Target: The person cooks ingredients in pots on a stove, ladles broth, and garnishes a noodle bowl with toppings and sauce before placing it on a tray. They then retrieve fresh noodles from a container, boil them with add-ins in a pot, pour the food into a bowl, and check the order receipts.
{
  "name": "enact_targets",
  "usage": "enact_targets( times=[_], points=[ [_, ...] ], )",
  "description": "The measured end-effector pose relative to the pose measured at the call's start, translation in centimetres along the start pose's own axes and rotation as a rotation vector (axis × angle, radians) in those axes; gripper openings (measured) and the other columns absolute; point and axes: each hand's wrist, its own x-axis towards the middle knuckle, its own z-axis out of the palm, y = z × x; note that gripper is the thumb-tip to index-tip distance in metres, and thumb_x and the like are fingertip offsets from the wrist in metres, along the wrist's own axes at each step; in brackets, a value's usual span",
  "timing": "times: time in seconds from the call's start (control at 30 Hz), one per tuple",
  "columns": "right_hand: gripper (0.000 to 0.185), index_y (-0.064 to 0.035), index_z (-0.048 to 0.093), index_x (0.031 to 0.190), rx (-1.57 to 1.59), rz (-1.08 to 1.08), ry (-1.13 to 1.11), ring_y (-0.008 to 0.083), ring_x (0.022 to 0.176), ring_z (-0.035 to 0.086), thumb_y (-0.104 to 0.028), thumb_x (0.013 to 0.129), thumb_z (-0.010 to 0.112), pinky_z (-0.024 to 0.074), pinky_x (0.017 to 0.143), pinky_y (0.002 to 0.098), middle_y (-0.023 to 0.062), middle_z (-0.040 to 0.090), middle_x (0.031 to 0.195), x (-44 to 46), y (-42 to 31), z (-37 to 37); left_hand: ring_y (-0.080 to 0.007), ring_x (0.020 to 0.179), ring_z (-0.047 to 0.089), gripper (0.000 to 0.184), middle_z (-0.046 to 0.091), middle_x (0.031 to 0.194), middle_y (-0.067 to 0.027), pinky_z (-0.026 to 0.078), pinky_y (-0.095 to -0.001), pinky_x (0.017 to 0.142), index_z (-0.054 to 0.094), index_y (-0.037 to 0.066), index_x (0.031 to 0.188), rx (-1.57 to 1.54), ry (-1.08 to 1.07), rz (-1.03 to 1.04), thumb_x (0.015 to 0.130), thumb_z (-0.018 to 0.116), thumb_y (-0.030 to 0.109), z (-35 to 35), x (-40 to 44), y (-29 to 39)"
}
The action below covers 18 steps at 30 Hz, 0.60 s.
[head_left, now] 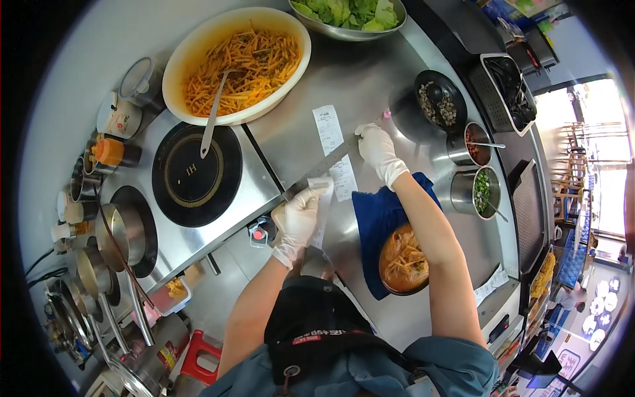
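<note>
My left hand (297, 218), in a white glove, is closed around a paper slip (321, 215) at the counter's front edge. A long flat grey metal strip (329, 159) runs slantwise between my hands and crosses a printed receipt (326, 129) lying on the steel. My right hand (379, 151), also gloved, has its fingers closed at the strip's far end; I cannot make out what kind of tool the strip is. Below my right forearm, a bowl of food in orange-brown sauce (402, 260) sits on a dark blue cloth (370, 228).
A large bowl of shredded orange food (173, 96) with a spoon (213, 119) stands at the back, beside greens in a metal bowl (350, 33). An induction plate (192, 192) lies left. Rightward are a black pan (423, 109), metal pots (463, 192) and a utensil basket (493, 99).
</note>
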Motion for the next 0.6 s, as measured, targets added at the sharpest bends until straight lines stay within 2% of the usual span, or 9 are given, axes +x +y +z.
enact_targets(
  times=[0.03, 0.1, 0.13, 0.2, 0.3, 0.43, 0.5, 0.57, 0.6],
  points=[
    [0.024, -0.0047, 0.066, 0.103, -0.005, -0.004, 0.001, 0.0311, 0.101, 0.062, -0.013, 0.081, 0.061, 0.0495, 0.085, 0.0390, 0.0152, 0.065, 0.108, 0.1, 0.6, 0.2, -0.0107, 0.091, 0.062, 0.024, 0.070, 0.102, -0.0055, 0.047, -0.0231, 0.084, 0.071, 0.006, 0.100, -0.005, 0.003, 0.003, 0.088, 0.053, -0.003, 0.4, -0.2, -0.1],
    [0.020, -0.0062, 0.066, 0.100, -0.205, -0.424, 0.274, 0.0360, 0.086, 0.064, -0.009, 0.083, 0.055, 0.0504, 0.079, 0.0433, 0.0165, 0.068, 0.092, 0.4, 1.5, 1.1, -0.0118, 0.094, 0.061, 0.024, 0.069, 0.103, -0.0050, 0.046, -0.0248, 0.087, 0.071, 0.004, 0.099, -0.097, -0.070, 0.035, 0.088, 0.052, -0.006, 0.8, -0.4, -0.4],
    [0.020, -0.0062, 0.066, 0.100, -0.206, -0.426, 0.275, 0.0360, 0.086, 0.064, -0.009, 0.083, 0.055, 0.0504, 0.079, 0.0433, 0.0165, 0.068, 0.092, 0.6, 0.9, 0.8, -0.0120, 0.094, 0.061, 0.022, 0.068, 0.102, -0.0044, 0.047, -0.0251, 0.086, 0.071, 0.003, 0.099, -0.149, -0.064, -0.040, 0.089, 0.052, -0.005, 0.9, -0.6, 0.5],
    [0.021, -0.0083, 0.066, 0.100, 0.075, -0.121, 0.223, 0.0359, 0.088, 0.064, -0.012, 0.085, 0.052, 0.0498, 0.079, 0.0437, 0.0168, 0.067, 0.091, 1.0, -0.3, 0.5, -0.0117, 0.094, 0.060, 0.022, 0.068, 0.104, -0.0043, 0.047, -0.0249, 0.086, 0.070, 0.003, 0.100, -0.154, -0.021, -0.108, 0.090, 0.053, -0.004, 1.2, -0.3, 0.7],
    [0.018, -0.0058, 0.065, 0.096, 0.003, 0.148, 0.011, 0.0354, 0.088, 0.065, -0.012, 0.084, 0.053, 0.0499, 0.083, 0.0422, 0.0165, 0.067, 0.099, 1.1, -3.0, -1.0, -0.0111, 0.095, 0.060, 0.021, 0.067, 0.106, -0.0045, 0.047, -0.0245, 0.086, 0.070, 0.003, 0.104, -0.337, 0.050, -0.274, 0.090, 0.055, -0.002, 1.0, 0.0, -0.1],
    [0.023, -0.0105, 0.066, 0.103, -0.082, 0.169, -0.061, 0.0358, 0.088, 0.063, -0.010, 0.085, 0.051, 0.0495, 0.079, 0.0432, 0.0159, 0.067, 0.093, -0.1, -2.5, -0.2, -0.0108, 0.095, 0.060, 0.023, 0.066, 0.108, -0.0044, 0.047, -0.0241, 0.086, 0.067, 0.002, 0.109, -0.640, -0.022, -0.276, 0.089, 0.057, 0.001, 1.3, -1.7, 1.7],
    [0.025, -0.0106, 0.064, 0.107, -0.006, -0.163, 0.012, 0.0315, 0.100, 0.060, -0.011, 0.083, 0.055, 0.0478, 0.084, 0.0408, 0.0127, 0.064, 0.108, -1.3, -2.5, -0.6, -0.0112, 0.095, 0.061, 0.023, 0.067, 0.107, -0.0055, 0.047, -0.0230, 0.086, 0.067, 0.004, 0.109, -0.580, -0.007, -0.289, 0.090, 0.056, 0.002, 1.5, -2.1, 1.9],
    [0.029, -0.0106, 0.062, 0.111, -0.120, -0.333, -0.102, 0.0285, 0.108, 0.056, -0.012, 0.082, 0.058, 0.0462, 0.088, 0.0400, 0.0102, 0.058, 0.118, -1.4, -3.1, -0.6, -0.0165, 0.096, 0.063, 0.022, 0.067, 0.107, -0.0084, 0.047, -0.0241, 0.087, 0.068, 0.007, 0.108, 0.169, 0.066, -0.129, 0.091, 0.054, 0.004, 1.6, -1.9, 1.7],
    [0.035, -0.0107, 0.060, 0.115, -0.237, -0.500, -0.202, 0.0255, 0.117, 0.052, -0.012, 0.080, 0.062, 0.0445, 0.091, 0.0391, 0.0078, 0.053, 0.128, -1.2, -3.4, -0.7, -0.0165, 0.096, 0.063, 0.022, 0.067, 0.107, -0.0084, 0.047, -0.0241, 0.087, 0.068, 0.007, 0.108, 0.165, 0.074, -0.131, 0.091, 0.054, 0.004, 1.6, -1.8, 1.6]
  ],
)
